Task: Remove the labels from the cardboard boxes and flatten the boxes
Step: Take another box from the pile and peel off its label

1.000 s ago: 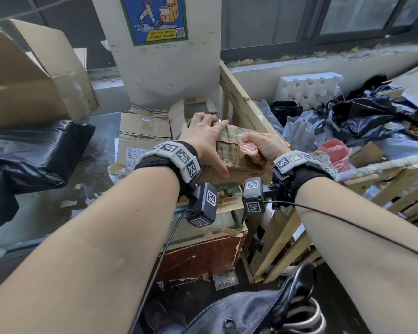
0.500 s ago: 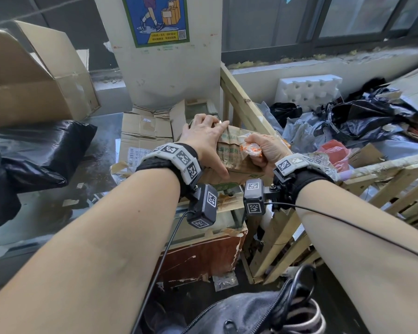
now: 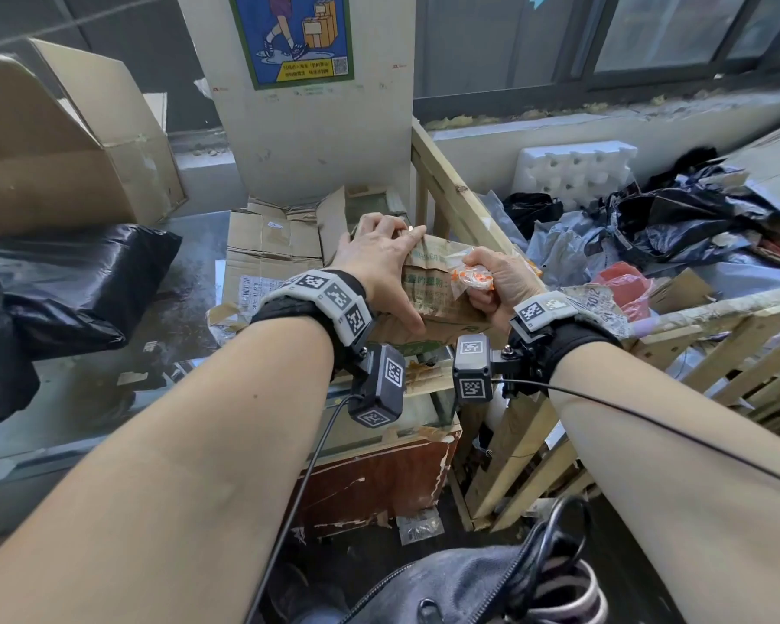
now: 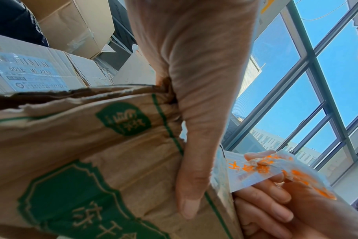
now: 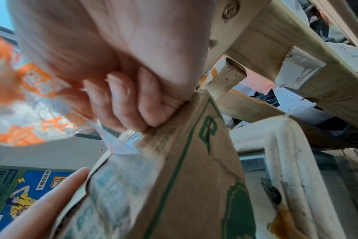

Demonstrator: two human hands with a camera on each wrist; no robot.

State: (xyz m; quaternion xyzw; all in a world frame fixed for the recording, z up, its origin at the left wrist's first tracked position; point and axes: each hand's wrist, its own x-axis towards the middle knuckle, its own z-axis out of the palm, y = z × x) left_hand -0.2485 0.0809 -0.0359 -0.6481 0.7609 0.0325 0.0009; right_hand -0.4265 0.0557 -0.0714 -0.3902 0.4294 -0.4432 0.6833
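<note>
A worn brown cardboard box [image 3: 428, 304] with green print rests on the stand before me. My left hand [image 3: 379, 258] grips it, fingers curled over its far top edge and thumb [image 4: 188, 186] pressed on the near face. My right hand [image 3: 496, 281] is fisted round a crumpled strip of clear tape with orange print [image 3: 471, 277], which is partly peeled and still joined to the box. The left wrist view shows the tape [image 4: 266, 168] stretched from the box's [image 4: 92, 145] corner. In the right wrist view, the box's [image 5: 184, 177] pale label face shows below the tape [image 5: 20, 97].
A wooden slatted crate [image 3: 460, 204] on the right holds black bags and plastic waste [image 3: 672, 227] and white foam [image 3: 573, 168]. Flattened cardboard bearing a label [image 3: 266, 263] lies behind the box. A large open carton [image 3: 64, 150] and a black bag [image 3: 64, 286] sit on the left.
My right hand has drawn the tape slightly up and to the right, off the box. The left hand keeps its grip on the box.
</note>
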